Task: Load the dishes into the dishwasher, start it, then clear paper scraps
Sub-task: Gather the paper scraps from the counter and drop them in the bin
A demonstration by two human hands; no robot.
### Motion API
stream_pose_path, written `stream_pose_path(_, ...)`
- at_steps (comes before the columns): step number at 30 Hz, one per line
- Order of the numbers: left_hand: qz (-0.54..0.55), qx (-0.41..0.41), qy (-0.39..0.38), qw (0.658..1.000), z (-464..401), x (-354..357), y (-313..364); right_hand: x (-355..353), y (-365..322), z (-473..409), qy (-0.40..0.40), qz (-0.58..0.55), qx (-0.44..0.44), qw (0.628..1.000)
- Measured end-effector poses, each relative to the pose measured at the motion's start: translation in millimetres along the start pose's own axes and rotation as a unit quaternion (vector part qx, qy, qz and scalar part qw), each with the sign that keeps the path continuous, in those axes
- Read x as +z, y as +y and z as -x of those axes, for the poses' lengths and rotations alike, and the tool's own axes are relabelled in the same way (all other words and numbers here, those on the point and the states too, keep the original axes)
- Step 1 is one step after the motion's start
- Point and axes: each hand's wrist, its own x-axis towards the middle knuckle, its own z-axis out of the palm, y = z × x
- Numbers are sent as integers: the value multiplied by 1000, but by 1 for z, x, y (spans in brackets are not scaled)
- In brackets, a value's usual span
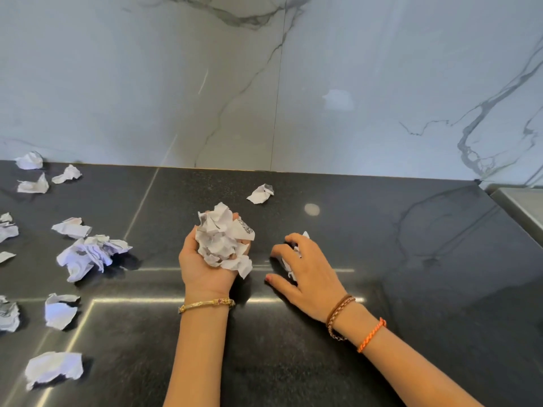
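Left of the left hand (205, 268), crumpled scraps (88, 254) litter the dark counter (411, 289).

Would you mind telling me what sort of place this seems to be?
Probably a home kitchen: a dark polished stone countertop against a marble-veined wall, and what may be a metal sink edge at far right.

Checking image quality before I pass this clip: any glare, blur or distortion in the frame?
Head view: bright strip-light reflections streak the dark countertop; a soft glare patch sits on the marble wall; wide-angle bending curves the counter's back edge; both hands and the paper wad look sharp, with scraps at the left edge slightly soft.
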Motion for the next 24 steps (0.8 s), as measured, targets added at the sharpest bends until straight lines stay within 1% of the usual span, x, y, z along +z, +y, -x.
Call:
stream_pose_path(2,7,5,2,1000,0,1,4,2,-1,-16,29,-15,22,999)
stream_pose_path(5,9,15,-11,1000,2,4,8,6,0,-54,55,1,44,997)
stream_pose_path(9,6,26,15,1000,3,1,15,11,-5,-109,57,-34,92,994)
stream_pose_path(12,10,49,44,998,2,-5,26,13,-9,-138,41,-46,139,988)
stream_pose_path(15,3,69,60,996,2,-8,35,15,-20,-151,46,-9,121,992)
stream_pose_path(18,0,75,72,995,2,-8,38,26,-34,-150,40,93,74,992)
stream_pose_path(19,-2,74,78,994,3,-8,37,29,-36,-147,42,112,65,991)
stream_pose_path(21,-4,69,86,994,4,-6,35,29,-35,-137,43,105,72,991)
stream_pose_path(24,18,61,76,995,9,-1,30,23,-34,-117,44,95,79,991)
